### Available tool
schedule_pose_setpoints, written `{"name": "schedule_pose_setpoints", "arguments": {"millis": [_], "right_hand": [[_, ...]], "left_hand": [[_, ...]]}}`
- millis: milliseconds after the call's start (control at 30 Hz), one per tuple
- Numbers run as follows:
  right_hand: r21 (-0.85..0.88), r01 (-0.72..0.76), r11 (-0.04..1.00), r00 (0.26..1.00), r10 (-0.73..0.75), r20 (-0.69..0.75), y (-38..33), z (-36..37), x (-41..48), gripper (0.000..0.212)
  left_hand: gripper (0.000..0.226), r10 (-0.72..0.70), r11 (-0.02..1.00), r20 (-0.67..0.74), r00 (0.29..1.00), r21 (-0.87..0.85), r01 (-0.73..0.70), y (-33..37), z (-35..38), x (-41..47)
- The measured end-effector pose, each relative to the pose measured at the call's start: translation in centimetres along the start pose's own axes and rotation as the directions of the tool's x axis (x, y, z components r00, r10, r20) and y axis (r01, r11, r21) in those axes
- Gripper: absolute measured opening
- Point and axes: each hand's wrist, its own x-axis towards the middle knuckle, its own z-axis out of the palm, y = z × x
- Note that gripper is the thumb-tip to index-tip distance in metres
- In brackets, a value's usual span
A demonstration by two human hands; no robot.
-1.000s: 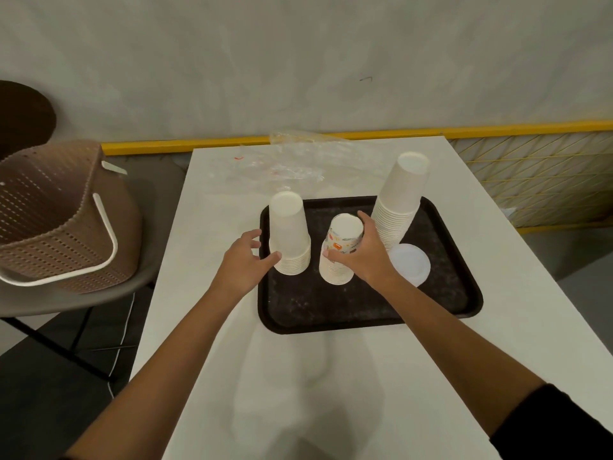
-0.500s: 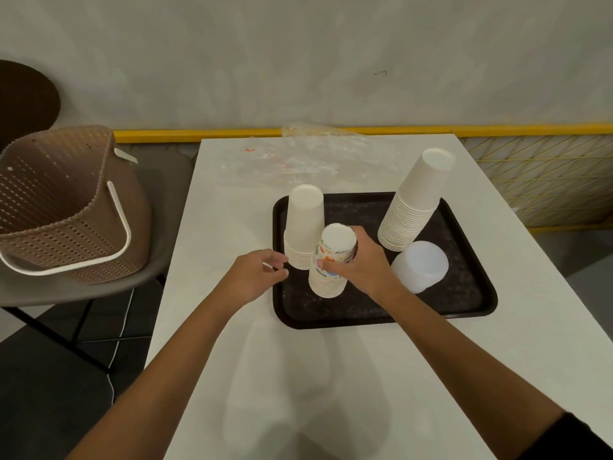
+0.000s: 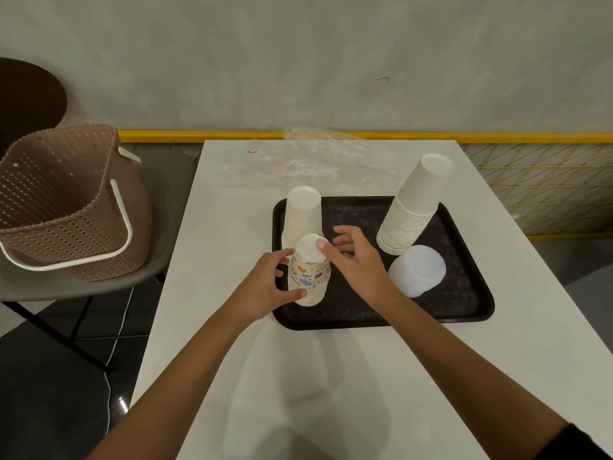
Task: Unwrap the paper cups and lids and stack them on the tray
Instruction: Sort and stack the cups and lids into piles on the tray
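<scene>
A pale plaster wall filled the top of the frame, with a yellow strip along its foot. At the left, one brown perforated basket with a white handle sat on a grey chair. To its right, a white table ran from the strip down to the bottom of the frame. Crumpled clear plastic wrap lay along its upper edge.

One dark tray sat right of the frame's centre. It was well apart from the table's left edge and near the right one. On it were three stacks of upturned cups and one stack of lids. The short plain stack stood at the tray's upper left corner. Just below it was the printed stack, tilted a little over the tray's left part. Whether its base rested on the tray could not be told.

The left hand gripped the printed stack, thumb low on its side and fingers curled behind. The right hand touched the stack's top with its thumb, and its other fingers were loose, spread and holding nothing.

The tall plain stack leaned toward the upper right. The translucent lids stood just below it. Bare tray showed between the hands and the lids, and bare table spread below the tray. Yellow mesh lined the right.
</scene>
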Motion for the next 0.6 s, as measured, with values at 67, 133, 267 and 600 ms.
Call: {"name": "schedule_pose_setpoints", "arguments": {"millis": [67,133,267,600], "right_hand": [[0.031,0.011,0.999,0.999,-0.009,-0.05,-0.1,-0.9,0.2,0.047],[0.035,0.016,0.999,0.996,-0.013,-0.084,-0.1,-1.7,0.5,0.042],[0.013,0.031,0.999,0.993,-0.029,-0.113,-0.2,-2.8,1.4,0.038],[-0.006,0.103,0.995,0.982,-0.103,-0.161,-0.9,-2.9,3.0,0.035]], "left_hand": [[0.075,0.01,1.0,-0.017,1.0,0.007,-0.01,0.2,-0.1,0.2],[0.075,0.027,1.0,-0.03,0.999,-0.001,-0.028,0.5,-0.2,0.3],[0.075,0.091,0.996,-0.076,0.993,0.002,-0.091,1.3,-0.5,0.6],[0.078,0.023,1.0,-0.239,0.971,0.019,-0.019,2.2,2.8,0.9]]}}
